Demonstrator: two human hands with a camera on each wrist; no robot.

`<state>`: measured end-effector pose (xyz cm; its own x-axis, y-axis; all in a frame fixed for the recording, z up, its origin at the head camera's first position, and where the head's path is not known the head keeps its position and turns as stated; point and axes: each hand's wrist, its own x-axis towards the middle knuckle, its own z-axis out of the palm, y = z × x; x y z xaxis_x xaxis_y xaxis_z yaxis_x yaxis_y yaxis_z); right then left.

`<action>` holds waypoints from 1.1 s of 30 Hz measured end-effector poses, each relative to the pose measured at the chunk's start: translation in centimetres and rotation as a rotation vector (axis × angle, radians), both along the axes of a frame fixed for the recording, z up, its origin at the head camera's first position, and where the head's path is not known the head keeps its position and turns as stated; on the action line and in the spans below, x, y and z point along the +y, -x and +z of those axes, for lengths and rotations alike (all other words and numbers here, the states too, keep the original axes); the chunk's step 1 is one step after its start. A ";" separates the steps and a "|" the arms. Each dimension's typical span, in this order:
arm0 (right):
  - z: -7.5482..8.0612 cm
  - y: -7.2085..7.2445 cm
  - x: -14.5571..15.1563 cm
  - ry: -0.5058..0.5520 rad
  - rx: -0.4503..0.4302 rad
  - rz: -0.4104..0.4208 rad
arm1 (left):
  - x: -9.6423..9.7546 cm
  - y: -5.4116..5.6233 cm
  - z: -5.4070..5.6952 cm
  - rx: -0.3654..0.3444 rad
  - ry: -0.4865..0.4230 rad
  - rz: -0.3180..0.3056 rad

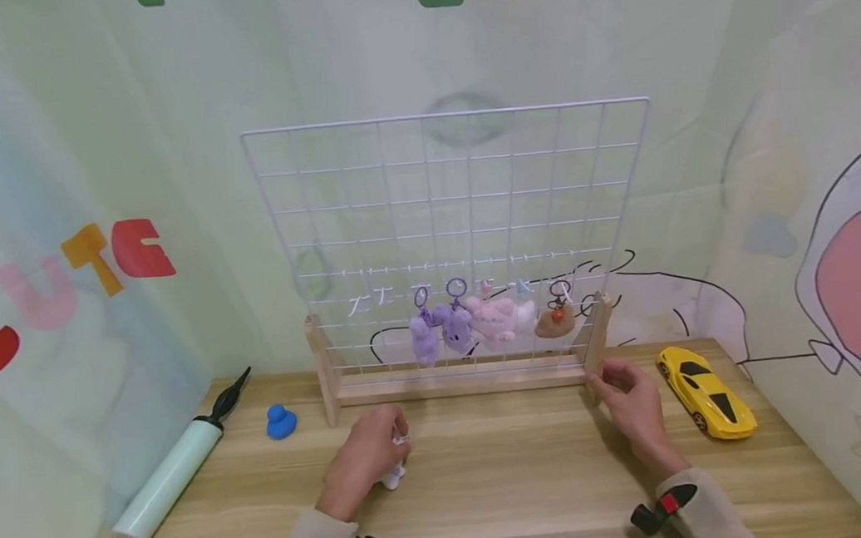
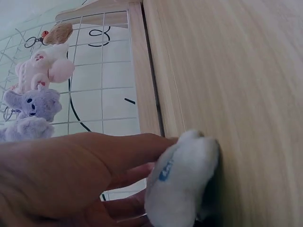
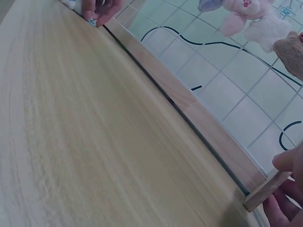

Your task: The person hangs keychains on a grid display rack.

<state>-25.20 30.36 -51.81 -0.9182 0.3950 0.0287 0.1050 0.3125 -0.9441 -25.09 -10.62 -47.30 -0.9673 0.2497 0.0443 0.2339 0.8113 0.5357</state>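
My left hand (image 1: 364, 453) pinches a small white plush charm (image 2: 177, 184) with blue marks, low over the wooden table. Part of the charm lies hidden behind the fingers in the head view. At the display rack's right end, my right hand (image 1: 633, 401) grips the wooden foot (image 3: 265, 193) between thumb and fingers. From the white wire grid above the rack's wooden base bar (image 1: 461, 385) hang two purple plush charms (image 1: 455, 327), a pink one (image 1: 491, 319), a white one (image 1: 525, 316) and a brown one (image 1: 557, 321).
A yellow toy car (image 1: 707, 393) stands right of my right hand. To the left are a blue rubber duck (image 1: 280, 422) and a pale green hand pump (image 1: 171, 479) with a black nozzle. White hooks (image 1: 359, 305) protrude at the grid's left. A printed curtain (image 1: 185, 86) closes off the back.
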 end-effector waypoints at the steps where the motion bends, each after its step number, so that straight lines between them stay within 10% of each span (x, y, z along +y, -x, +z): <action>1: 0.0 0.0 -0.1 0.001 0.006 0.000 | -0.1 0.0 0.0 -0.004 -0.011 0.000; 16: 0.0 0.0 0.0 0.009 -0.016 -0.002 | -0.4 1.0 -0.3 0.065 -0.085 -0.039; 33: 0.0 -0.3 0.0 0.002 -0.032 0.011 | -0.7 1.2 3.6 0.332 -0.431 0.072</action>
<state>-24.92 30.37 -51.77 -0.9231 0.3846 -0.0020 0.1320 0.3118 -0.9409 -26.28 -11.36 -43.69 -0.8978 0.0746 0.4341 0.3992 0.5547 0.7301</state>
